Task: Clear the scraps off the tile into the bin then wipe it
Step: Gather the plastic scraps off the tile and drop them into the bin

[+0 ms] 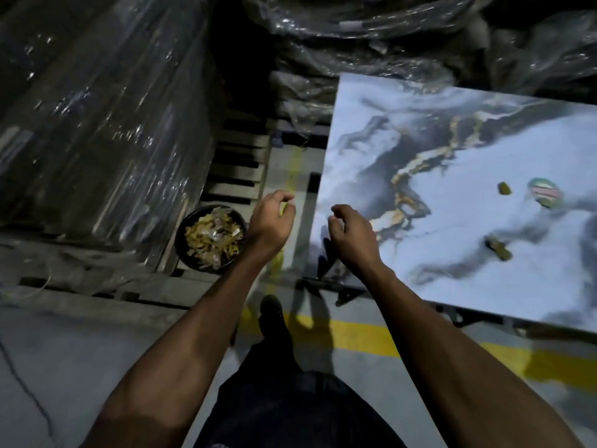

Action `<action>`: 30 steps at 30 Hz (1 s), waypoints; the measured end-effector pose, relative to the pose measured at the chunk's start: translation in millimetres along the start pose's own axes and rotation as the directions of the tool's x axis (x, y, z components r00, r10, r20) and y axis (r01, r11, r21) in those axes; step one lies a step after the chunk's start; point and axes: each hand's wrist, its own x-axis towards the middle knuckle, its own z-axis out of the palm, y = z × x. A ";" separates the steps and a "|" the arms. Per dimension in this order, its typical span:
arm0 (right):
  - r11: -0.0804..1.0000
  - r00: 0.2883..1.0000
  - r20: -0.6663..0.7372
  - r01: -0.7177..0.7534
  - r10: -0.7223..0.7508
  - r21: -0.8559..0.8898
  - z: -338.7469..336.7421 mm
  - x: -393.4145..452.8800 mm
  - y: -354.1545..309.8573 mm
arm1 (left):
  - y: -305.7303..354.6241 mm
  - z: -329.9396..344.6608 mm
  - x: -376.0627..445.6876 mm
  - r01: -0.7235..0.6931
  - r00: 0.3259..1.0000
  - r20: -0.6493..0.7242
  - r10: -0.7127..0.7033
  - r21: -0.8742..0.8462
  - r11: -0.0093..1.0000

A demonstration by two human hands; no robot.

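Observation:
A large marble-patterned tile [468, 195] lies on a low stand at the right. Two small yellowish scraps rest on it, one at the far right [504, 188] and one nearer me [499, 248]. A round black bin [181, 240] full of yellow and clear scraps stands on the floor at the left. My left hand [271, 221] hovers between the bin and the tile with its fingers loosely curled and nothing visible in them. My right hand [353, 236] hangs over the tile's left edge, fingers curled and apart, with nothing seen in it.
A round striped object [545, 193] lies on the tile near the far scrap. Plastic-wrapped stacks [97, 118] on wooden pallets [235, 169] stand at the left and back. A yellow floor line [371, 337] runs under the tile's near edge. My leg and foot [274, 321] are below.

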 end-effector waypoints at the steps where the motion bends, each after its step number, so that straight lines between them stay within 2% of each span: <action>1: 1.000 0.999 -0.022 -0.024 0.024 0.012 -13.1 -15.3 9.7 | 13.4 8.5 -10.1 -0.027 0.999 0.020 0.026 0.031 0.999; 6: 0.987 0.982 -0.094 -0.161 0.162 0.018 -63.0 -75.5 61.2 | 63.4 57.7 -50.8 -0.158 0.974 0.170 0.148 0.049 0.986; 13: 0.947 0.929 -0.182 -0.313 0.322 0.077 -112.9 -125.3 129.6 | 103.9 119.7 -76.7 -0.243 0.926 0.306 0.222 0.033 0.969; 18: 0.910 0.870 -0.268 -0.403 0.414 0.096 -145.7 -122.2 170.7 | 118.1 162.4 -68.3 -0.261 0.894 0.382 0.235 0.015 0.965; 22: 0.890 0.841 -0.311 -0.455 0.443 0.036 -166.0 -91.6 197.5 | 126.2 201.2 -42.5 -0.282 0.872 0.424 0.245 0.025 0.959; 25: 0.885 0.859 -0.271 -0.463 0.434 -0.051 -176.3 -59.8 210.8 | 136.8 228.0 -13.1 -0.269 0.861 0.456 0.226 0.030 0.963; 30: 0.894 0.953 -0.143 -0.301 0.267 -0.333 -179.0 -25.6 220.1 | 158.0 259.3 31.2 -0.272 0.842 0.494 0.216 0.044 0.961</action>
